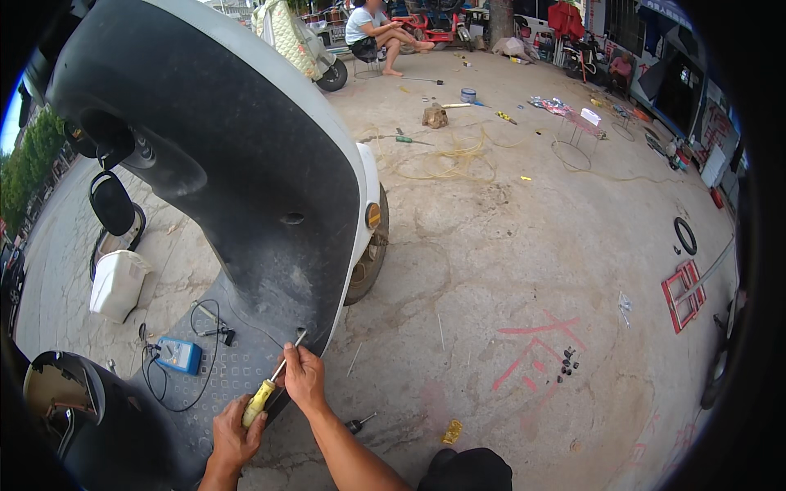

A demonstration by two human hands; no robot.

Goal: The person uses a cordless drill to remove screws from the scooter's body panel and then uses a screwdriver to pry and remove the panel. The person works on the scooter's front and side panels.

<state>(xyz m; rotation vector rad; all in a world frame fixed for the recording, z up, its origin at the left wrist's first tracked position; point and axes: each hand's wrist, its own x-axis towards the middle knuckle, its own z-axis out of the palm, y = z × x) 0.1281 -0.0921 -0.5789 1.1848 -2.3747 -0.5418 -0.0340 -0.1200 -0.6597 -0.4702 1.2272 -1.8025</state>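
A screwdriver with a yellow handle point(259, 403) slants up across the edge of a scooter's dark footboard point(233, 368). My left hand point(232, 434) is closed round the handle. My right hand point(303, 378) closes on the metal shaft further up, and the tip shows beyond its fingers, close to a small hole in the dark panel. Whether the tip touches the panel I cannot tell. Left of my hands, a blue meter point(187, 357) with black leads lies on the footboard. Above rises the scooter's black front panel point(246, 123).
A white bin point(120, 285) stands beyond the scooter's left side. On the concrete lie a black screwdriver-like tool point(359, 424), several small black parts point(566, 367), a yellow hose point(467, 155) and a red metal frame point(684, 296). Farther off, a person point(377, 33) sits on a stool.
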